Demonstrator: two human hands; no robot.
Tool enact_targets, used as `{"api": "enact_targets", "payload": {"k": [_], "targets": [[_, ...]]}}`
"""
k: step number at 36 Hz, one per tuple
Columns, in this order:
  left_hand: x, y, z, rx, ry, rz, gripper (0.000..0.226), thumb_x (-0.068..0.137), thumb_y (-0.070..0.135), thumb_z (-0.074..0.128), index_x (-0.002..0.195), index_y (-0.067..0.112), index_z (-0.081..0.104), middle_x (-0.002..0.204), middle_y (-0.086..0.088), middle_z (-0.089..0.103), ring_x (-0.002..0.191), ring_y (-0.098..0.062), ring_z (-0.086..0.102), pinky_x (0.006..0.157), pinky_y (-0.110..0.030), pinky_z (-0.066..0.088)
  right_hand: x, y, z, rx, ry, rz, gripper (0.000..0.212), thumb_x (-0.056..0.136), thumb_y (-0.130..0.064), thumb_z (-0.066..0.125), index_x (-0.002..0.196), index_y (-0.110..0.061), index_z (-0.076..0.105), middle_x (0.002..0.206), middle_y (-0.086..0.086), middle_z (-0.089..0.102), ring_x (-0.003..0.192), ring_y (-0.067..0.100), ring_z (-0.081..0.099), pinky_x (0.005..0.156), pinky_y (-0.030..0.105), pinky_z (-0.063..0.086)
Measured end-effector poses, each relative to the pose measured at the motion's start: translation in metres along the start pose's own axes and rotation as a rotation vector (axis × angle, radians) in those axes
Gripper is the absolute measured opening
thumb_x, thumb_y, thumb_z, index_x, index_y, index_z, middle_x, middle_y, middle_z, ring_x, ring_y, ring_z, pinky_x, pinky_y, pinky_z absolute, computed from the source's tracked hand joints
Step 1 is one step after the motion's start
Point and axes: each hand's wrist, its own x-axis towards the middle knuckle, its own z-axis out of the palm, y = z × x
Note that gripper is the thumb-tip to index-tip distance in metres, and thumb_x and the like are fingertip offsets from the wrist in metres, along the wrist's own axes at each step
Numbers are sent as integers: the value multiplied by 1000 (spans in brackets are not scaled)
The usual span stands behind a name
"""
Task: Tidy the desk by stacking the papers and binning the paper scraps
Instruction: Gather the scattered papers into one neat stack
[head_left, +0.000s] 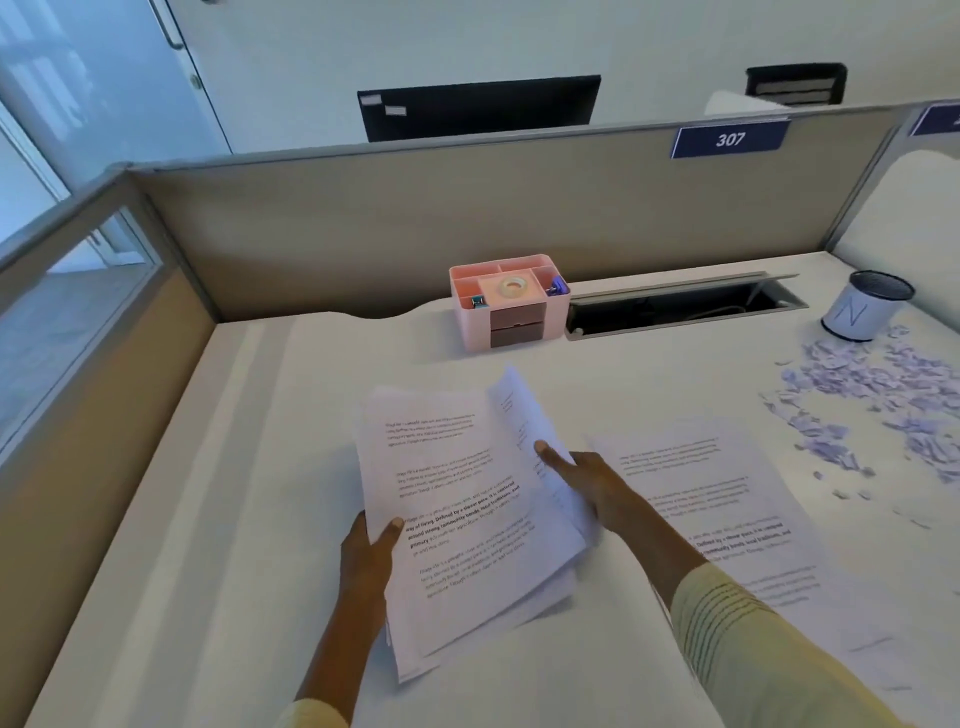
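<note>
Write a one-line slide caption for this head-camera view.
Left hand grips printed white paper sheets; right hand holds their edge.

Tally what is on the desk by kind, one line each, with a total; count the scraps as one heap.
Held stack of papers: 1
Loose printed sheets lying flat, overlapping, number unclear: 1 spread
Heap of paper scraps: 1
Bin: 1
Pink organiser: 1
Total: 5

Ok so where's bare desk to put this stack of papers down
Bare desk lies left of the stack, out to the side partition, and between the stack and the pink organizer. The right is crowded: loose sheets, then paper scraps by the cup.
</note>
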Motion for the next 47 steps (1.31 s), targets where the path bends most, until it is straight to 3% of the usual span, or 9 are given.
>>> {"api": "enact_targets", "payload": {"k": [2, 5, 12, 19, 22, 28, 34, 40, 47], "targets": [[-2, 1, 3, -1, -5, -19, 32, 94, 18, 60, 125, 15, 55, 113, -11, 67, 96, -32, 66, 84, -51, 54, -6, 2, -2, 32, -136, -16, 19, 77, -25, 77, 71, -17, 61, 65, -6, 63, 54, 7, 60, 49, 14, 43], [-2, 3, 7, -19, -3, -39, 27, 94, 17, 59, 121, 16, 57, 114, -14, 66, 96, -33, 65, 86, -51, 53, -7, 10, -3, 16, -132, -50, 25, 67, -3, 83, 87, -2, 69, 88, 10, 71, 78, 22, 69, 71, 29, 56], [-13, 18, 16, -332, -124, 3, 38, 92, 14, 59, 130, 16, 54, 118, -12, 66, 101, -30, 66, 74, -36, 57, -27, -15, -29, 69, -144, -209, 34, 68, -8, 83, 99, -2, 69, 95, 8, 74, 89, 26, 70, 83, 39, 56], [-21, 65, 49, -472, -407, 224, 55, 94, 3, 52, 145, 18, 38, 139, -18, 51, 124, -40, 51, 98, -62, 42, -58, -47, -79, 41, -97, -333, 41, 64, -26, 81, 100, -12, 68, 100, 7, 72, 90, 26, 68, 80, 39, 56], [-27, 82, 64, -433, -458, 245, 52, 94, -4, 47, 143, 14, 39, 138, -19, 52, 122, -39, 53, 97, -57, 45, -67, -46, -105, 62, -55, -362, 34, 69, -18, 82, 100, -12, 68, 102, 8, 72, 91, 28, 69, 80, 41, 56], [-44, 92, 101, -428, -443, 160, 38, 89, -1, 58, 126, 2, 56, 122, -15, 65, 106, -30, 65, 80, -37, 57, -80, -28, -154, 56, 46, -397, 31, 70, -2, 79, 98, -10, 70, 99, 6, 72, 94, 26, 67, 83, 34, 57], [-68, 92, 133, -387, -481, 279, 30, 89, 0, 58, 118, 4, 60, 117, -11, 68, 107, -27, 65, 88, -39, 54, -92, -9, -187, 69, 118, -413, 41, 70, -5, 80, 109, -6, 67, 109, 10, 69, 100, 25, 66, 88, 40, 54], [-88, 72, 148, -166, -355, 356, 47, 61, 36, 82, 99, 11, 71, 101, -8, 73, 90, -24, 68, 77, -40, 54, -104, 15, -184, 48, 114, -381, 23, 73, -4, 78, 94, -11, 70, 97, 9, 71, 90, 15, 68, 81, 33, 57], [-106, 69, 163, -87, -269, 301, 20, 77, 13, 77, 96, 15, 71, 93, -2, 74, 83, -22, 69, 66, -28, 56, -99, 49, -172, 184, 227, -327, 20, 73, -17, 81, 91, -13, 74, 90, 6, 74, 88, 23, 69, 76, 35, 55]]}}
